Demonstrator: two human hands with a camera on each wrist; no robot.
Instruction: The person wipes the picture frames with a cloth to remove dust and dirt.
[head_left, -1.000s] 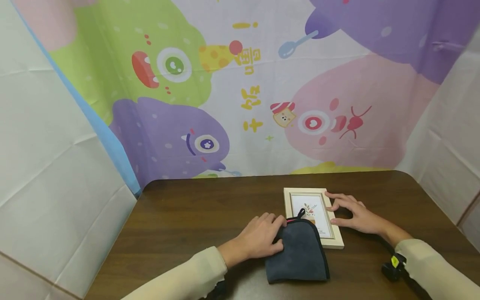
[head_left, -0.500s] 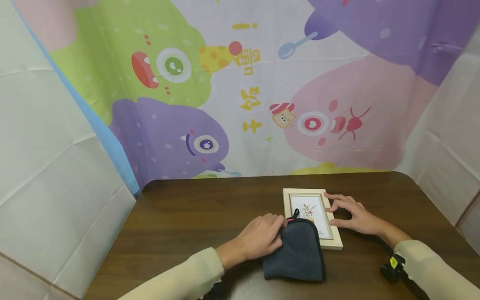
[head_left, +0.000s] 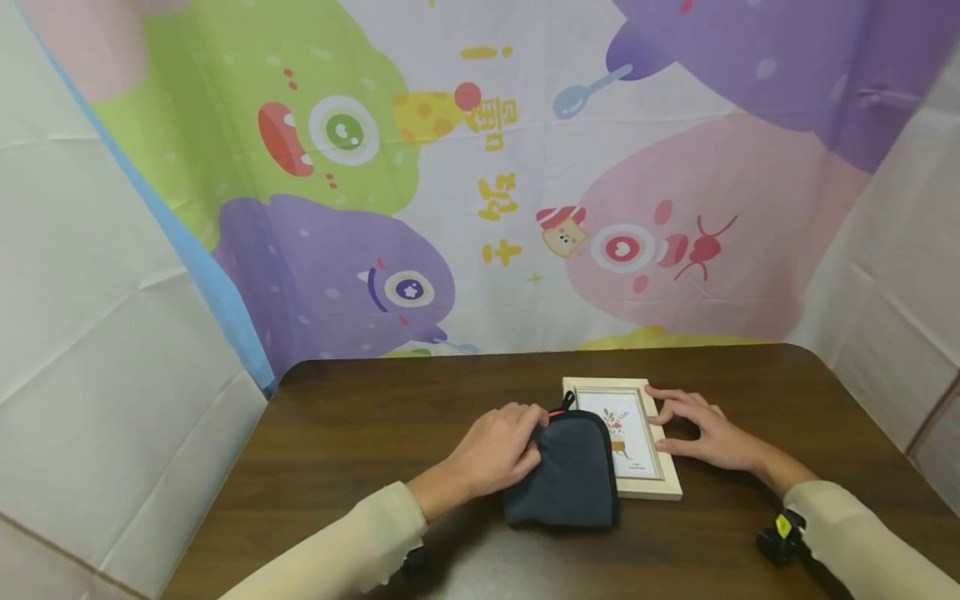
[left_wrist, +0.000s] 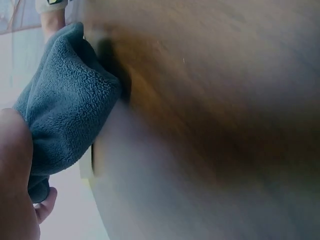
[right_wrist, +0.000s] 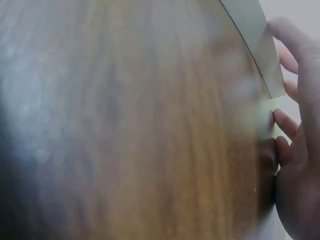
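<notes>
My left hand (head_left: 491, 454) grips a folded dark grey plush cloth (head_left: 566, 475) by its upper left edge. The cloth has black trim, a small black hanging loop at the top and a sliver of pink beside the fingers. In the left wrist view the fuzzy cloth (left_wrist: 70, 100) droops from the hand. It overlaps the lower left part of a cream picture frame (head_left: 667, 467) with a plant print. My right hand (head_left: 708, 433) rests with spread fingers and thumb against the frame's right edge. In the right wrist view the fingertips (right_wrist: 280, 30) touch the frame's side (right_wrist: 257, 45).
Both hands work on a dark brown wood-grain table (head_left: 375, 417). A cartoon monster curtain (head_left: 510, 292) hangs behind its far edge. Pale sheeting (head_left: 120, 333) stands at the left and right sides.
My left hand has moved the cloth leftward and a little away from me, so more of the frame's picture shows. The right hand stays at the frame's edge.
</notes>
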